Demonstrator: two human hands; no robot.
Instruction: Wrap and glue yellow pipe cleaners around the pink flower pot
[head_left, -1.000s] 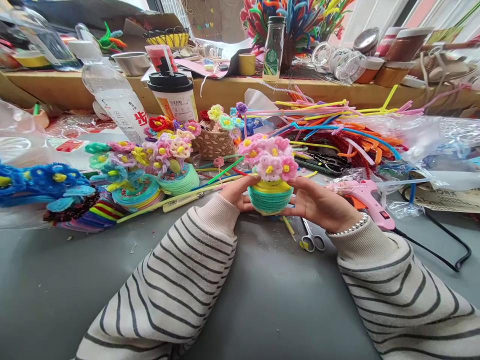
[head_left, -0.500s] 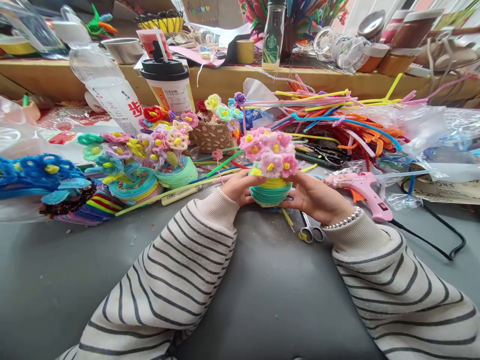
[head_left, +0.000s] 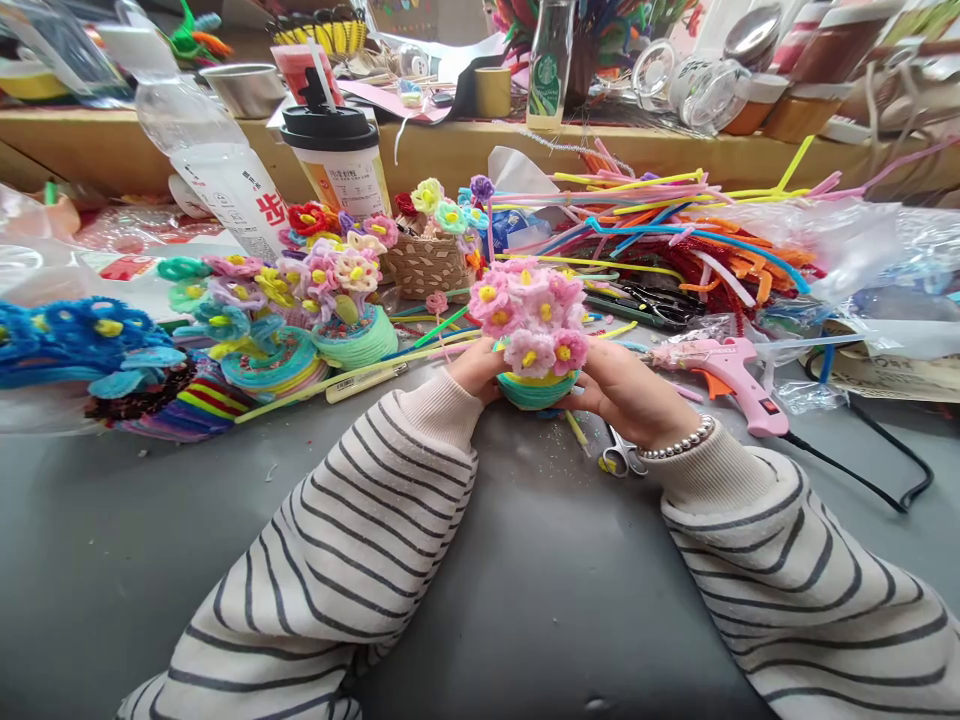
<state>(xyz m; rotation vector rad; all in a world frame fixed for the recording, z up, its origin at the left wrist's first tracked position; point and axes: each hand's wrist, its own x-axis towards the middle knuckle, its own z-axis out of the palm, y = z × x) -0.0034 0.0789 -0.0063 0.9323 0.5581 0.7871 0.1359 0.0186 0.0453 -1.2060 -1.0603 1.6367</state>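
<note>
Between my two hands is a small flower pot [head_left: 537,390], wrapped in teal and yellow pipe cleaner and topped with several pink fuzzy flowers with yellow centres. My left hand [head_left: 480,370] grips its left side, the fingers partly hidden behind the pot and flowers. On the other side, my right hand [head_left: 630,395] closes on the pot with thumb and fingers. A pair of scissors [head_left: 624,455] lies on the grey table just under my right wrist. To the right rests a pink glue gun [head_left: 739,380] with its black cord.
Several finished flower pots [head_left: 352,340] stand at the left. A takeaway cup [head_left: 337,165] and a tilted plastic bottle [head_left: 217,170] are behind them. Loose pipe cleaners [head_left: 675,230] are heaped at the back right, beside clear plastic bags [head_left: 862,250]. A utility knife [head_left: 366,383] lies left of my hands.
The pot has turned and tipped slightly in my hands, so its flowers face me more and less of its teal side shows. Both hands still hold it.
</note>
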